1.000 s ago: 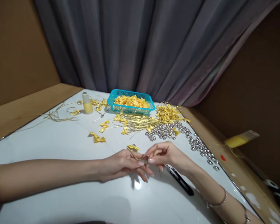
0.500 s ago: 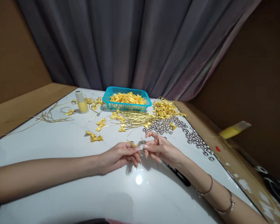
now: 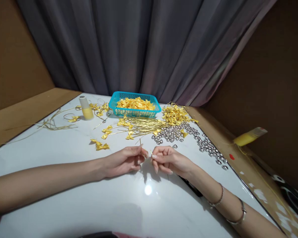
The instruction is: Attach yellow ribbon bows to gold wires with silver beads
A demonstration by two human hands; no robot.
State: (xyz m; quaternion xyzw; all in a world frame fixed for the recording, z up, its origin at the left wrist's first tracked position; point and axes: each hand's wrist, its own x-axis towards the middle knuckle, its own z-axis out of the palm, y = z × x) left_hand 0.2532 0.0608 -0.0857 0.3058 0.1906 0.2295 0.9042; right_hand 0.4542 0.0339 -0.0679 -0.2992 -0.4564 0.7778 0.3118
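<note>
My left hand (image 3: 127, 160) is closed, thumb against the curled fingers. A short end of gold cord (image 3: 140, 141) sticks up just above its thumb, and the rest of that cord is hidden in the fingers. Close beside it, my right hand (image 3: 170, 160) pinches a short bit of gold cord (image 3: 151, 152) between thumb and forefinger. The fingertips of the two hands are a small gap apart, over the white tabletop (image 3: 101, 205). Loose yellow ribbon bows (image 3: 99, 145) lie beyond my left hand. Small silver rings or beads (image 3: 172, 134) are spread beyond my right hand.
A blue basket (image 3: 135, 112) full of yellow bows stands at the back. Before it lies a bundle of gold cords (image 3: 146, 125). More bows (image 3: 175, 114) are heaped to its right. A yellow thread spool (image 3: 86, 109) stands left. A dark flat object (image 3: 192, 186) lies under my right wrist.
My hands have moved slightly apart, the left one shifting left and turning its thumb up. The silver piece and yellow bit seen by the left fingers are now hidden.
</note>
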